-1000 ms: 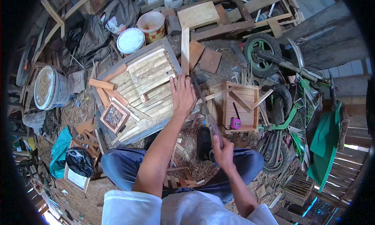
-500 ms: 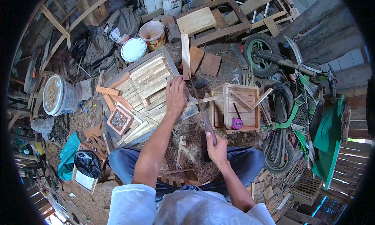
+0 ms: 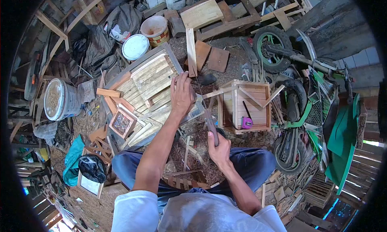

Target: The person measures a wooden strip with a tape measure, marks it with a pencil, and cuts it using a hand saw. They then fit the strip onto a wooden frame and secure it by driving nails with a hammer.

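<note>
My right hand (image 3: 220, 149) is wrapped round the handle of a long thin saw (image 3: 209, 121), whose blade points up and away toward the end of an upright light wood strip (image 3: 191, 50). My left hand (image 3: 182, 93) presses down at the right edge of a low slatted wooden work surface (image 3: 153, 76), beside the strip's near end. Whether its fingers grip the strip is hard to see. Wood pieces and a small wooden box of nails (image 3: 122, 123) lie on the surface's left part.
A wooden crate (image 3: 264, 91) with a pink tape measure (image 3: 246, 122) stands right of the saw. Further right is a green motorbike (image 3: 300, 115). Buckets (image 3: 155, 30) stand beyond the work surface; another bucket (image 3: 60, 99) is at left. Wood scraps litter the floor.
My right hand with the saw has moved slightly left and up since the last frame, after shifting left earlier. My left hand stays on the work surface's edge. The camera view has shifted slightly.
</note>
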`<state>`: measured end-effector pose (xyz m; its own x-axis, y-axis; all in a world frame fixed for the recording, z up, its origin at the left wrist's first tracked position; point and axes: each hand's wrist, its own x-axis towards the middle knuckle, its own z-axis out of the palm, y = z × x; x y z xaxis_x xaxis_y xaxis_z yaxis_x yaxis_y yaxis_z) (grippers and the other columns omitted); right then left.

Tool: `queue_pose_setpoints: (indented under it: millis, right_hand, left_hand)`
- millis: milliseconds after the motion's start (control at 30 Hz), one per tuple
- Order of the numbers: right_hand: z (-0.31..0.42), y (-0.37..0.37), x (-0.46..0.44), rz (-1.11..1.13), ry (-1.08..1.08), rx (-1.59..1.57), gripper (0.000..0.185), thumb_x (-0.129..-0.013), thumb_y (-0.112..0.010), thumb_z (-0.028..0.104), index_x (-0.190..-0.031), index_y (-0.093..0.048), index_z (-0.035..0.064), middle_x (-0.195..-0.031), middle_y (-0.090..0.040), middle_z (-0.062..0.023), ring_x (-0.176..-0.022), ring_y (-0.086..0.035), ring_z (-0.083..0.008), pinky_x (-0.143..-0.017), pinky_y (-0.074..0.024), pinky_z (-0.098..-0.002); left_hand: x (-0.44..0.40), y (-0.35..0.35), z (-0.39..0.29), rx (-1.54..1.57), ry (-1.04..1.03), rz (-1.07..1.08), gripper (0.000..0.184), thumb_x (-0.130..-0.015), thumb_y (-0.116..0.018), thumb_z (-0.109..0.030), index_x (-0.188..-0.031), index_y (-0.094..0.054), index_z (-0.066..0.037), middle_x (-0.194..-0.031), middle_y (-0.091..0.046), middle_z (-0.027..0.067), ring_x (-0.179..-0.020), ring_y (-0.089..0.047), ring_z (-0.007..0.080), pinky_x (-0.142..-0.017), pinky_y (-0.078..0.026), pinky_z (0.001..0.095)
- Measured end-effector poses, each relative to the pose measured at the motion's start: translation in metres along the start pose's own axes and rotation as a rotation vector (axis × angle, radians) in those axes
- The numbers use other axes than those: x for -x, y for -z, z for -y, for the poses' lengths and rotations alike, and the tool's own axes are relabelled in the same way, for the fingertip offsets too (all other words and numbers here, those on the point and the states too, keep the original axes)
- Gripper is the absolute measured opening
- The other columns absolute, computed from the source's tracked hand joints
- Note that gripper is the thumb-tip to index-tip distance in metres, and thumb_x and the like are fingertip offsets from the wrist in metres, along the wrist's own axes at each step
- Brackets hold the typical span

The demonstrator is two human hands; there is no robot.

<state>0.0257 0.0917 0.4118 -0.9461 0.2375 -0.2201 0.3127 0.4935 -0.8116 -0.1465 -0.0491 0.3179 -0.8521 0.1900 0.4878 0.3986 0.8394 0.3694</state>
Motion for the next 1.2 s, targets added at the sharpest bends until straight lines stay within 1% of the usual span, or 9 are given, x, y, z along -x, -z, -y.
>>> queue_pose_setpoints:
  millis: [133,267,467,533,567,700,800,867,1200]
  right_hand:
    - [-0.003,-0.001,-0.002,-0.015,0.044,-0.038,0.036,-0.093,-0.058,0.03,-0.077,-0.061,-0.0023,-0.052,-0.05,-0.0172,-0.046,-0.057,-0.0298,-0.049,-0.0431,-0.0388]
    - [-0.029,0.003,-0.007,0.072,-0.079,-0.204,0.04,-0.093,-0.059,0.033,-0.072,-0.058,-0.0016,-0.048,-0.04,-0.0072,-0.047,-0.034,-0.0132,-0.045,-0.034,-0.0369]
    - [-0.023,-0.007,0.005,0.099,-0.024,0.11,0.034,-0.094,-0.058,0.031,-0.088,-0.059,-0.0018,-0.057,-0.054,-0.0179,-0.053,-0.056,-0.0336,-0.057,-0.0456,-0.0359]
    - [-0.049,-0.03,0.011,0.108,-0.037,-0.035,0.031,-0.094,-0.059,0.03,-0.092,-0.06,-0.0017,-0.059,-0.054,-0.019,-0.054,-0.055,-0.0276,-0.057,-0.0452,-0.0352]
    - [-0.06,-0.035,0.012,0.092,-0.111,-0.097,0.031,-0.094,-0.06,0.029,-0.09,-0.061,-0.0021,-0.059,-0.053,-0.0139,-0.056,-0.051,-0.0173,-0.056,-0.044,-0.0343]
    - [-0.048,-0.005,0.0,0.034,-0.198,-0.269,0.032,-0.095,-0.059,0.03,-0.079,-0.063,0.003,-0.06,-0.05,0.0048,-0.054,-0.044,-0.0046,-0.049,-0.0379,-0.0259]
    - [0.049,0.041,-0.025,0.024,0.062,0.196,0.037,-0.093,-0.062,0.034,-0.085,-0.063,-0.0019,-0.058,-0.054,-0.0023,-0.052,-0.046,-0.0067,-0.049,-0.0397,-0.0259]
    - [0.069,0.037,-0.031,0.116,-0.049,0.031,0.029,-0.091,-0.065,0.026,-0.087,-0.06,-0.0025,-0.057,-0.054,-0.0149,-0.049,-0.052,-0.0209,-0.05,-0.041,-0.0345]
    - [-0.025,0.011,0.02,-0.158,-0.074,-0.079,0.031,-0.093,-0.062,0.026,-0.078,-0.057,-0.0011,-0.054,-0.044,-0.0048,-0.052,-0.039,-0.0091,-0.048,-0.0373,-0.0292]
  left_hand:
    - [-0.003,-0.004,0.002,-0.086,0.1,0.014,0.04,-0.085,-0.053,-0.008,-0.124,-0.047,-0.004,-0.141,-0.043,0.0128,-0.135,-0.037,0.0271,-0.114,-0.021,0.0496]
    - [-0.009,-0.005,-0.002,-0.207,0.191,0.081,0.046,-0.084,-0.055,-0.012,-0.128,-0.046,-0.003,-0.146,-0.038,0.0123,-0.138,-0.032,0.0263,-0.115,-0.019,0.0507]
    - [-0.01,-0.005,-0.003,-0.209,0.236,0.097,0.047,-0.082,-0.055,-0.011,-0.128,-0.046,-0.004,-0.145,-0.039,0.0107,-0.139,-0.031,0.0238,-0.115,-0.017,0.0494]
    - [-0.011,-0.002,-0.004,-0.19,0.245,0.114,0.047,-0.082,-0.055,-0.012,-0.127,-0.047,-0.004,-0.143,-0.041,0.011,-0.138,-0.031,0.0241,-0.115,-0.017,0.0489]
    - [-0.011,-0.002,-0.006,-0.193,0.243,0.111,0.047,-0.082,-0.056,-0.012,-0.127,-0.047,-0.005,-0.141,-0.042,0.0112,-0.138,-0.032,0.0244,-0.115,-0.017,0.0488]
    - [-0.013,-0.002,-0.004,-0.2,0.237,0.103,0.045,-0.082,-0.056,-0.014,-0.125,-0.049,-0.005,-0.138,-0.044,0.0117,-0.137,-0.033,0.0252,-0.115,-0.017,0.0488]
    - [-0.01,-0.002,-0.002,-0.203,0.224,0.124,0.042,-0.082,-0.056,-0.015,-0.123,-0.051,-0.007,-0.136,-0.045,0.0117,-0.137,-0.033,0.0251,-0.115,-0.018,0.0492]
    - [-0.011,0.001,-0.004,-0.21,0.218,0.133,0.041,-0.082,-0.056,-0.015,-0.122,-0.052,-0.007,-0.135,-0.046,0.0118,-0.137,-0.033,0.0249,-0.115,-0.018,0.0492]
    - [-0.008,-0.009,0.002,-0.22,0.216,0.106,0.04,-0.08,-0.058,-0.015,-0.119,-0.053,-0.009,-0.133,-0.046,0.0091,-0.136,-0.033,0.0236,-0.114,-0.019,0.0505]
